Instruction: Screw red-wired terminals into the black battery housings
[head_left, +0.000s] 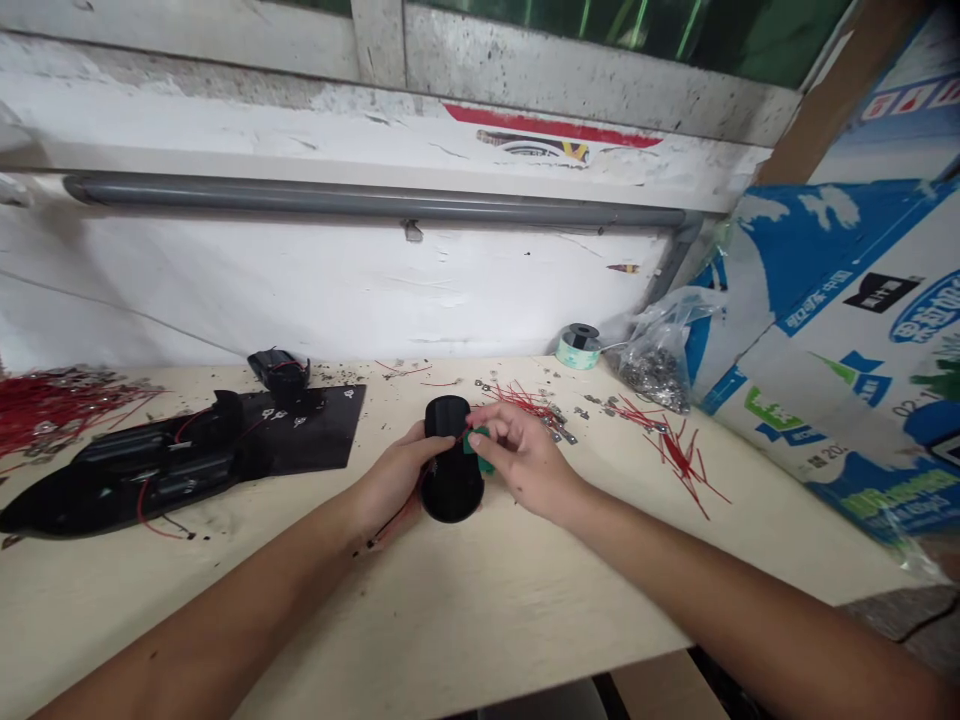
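Near the middle of the table my left hand [397, 475] is wrapped round a black plastic housing [452, 490], holding it from its left side. A thin dark and red wire hangs below that hand. My right hand [521, 450] pinches a small green piece [480, 450] against the housing's right side; whether it is tape or a board I cannot tell. A bit of red wire shows at the fingertips of both hands. The inside of the housing is dark, and the fingers partly cover it.
Black housings with wires [135, 475] lie at left by a dark flat sheet [322, 430]. Red wires [45, 405] with metal tabs are heaped far left; more red wires [682, 455] lie right. A tape roll [577, 348], a plastic bag of metal parts [656, 365] and a printed carton [847, 340] stand behind.
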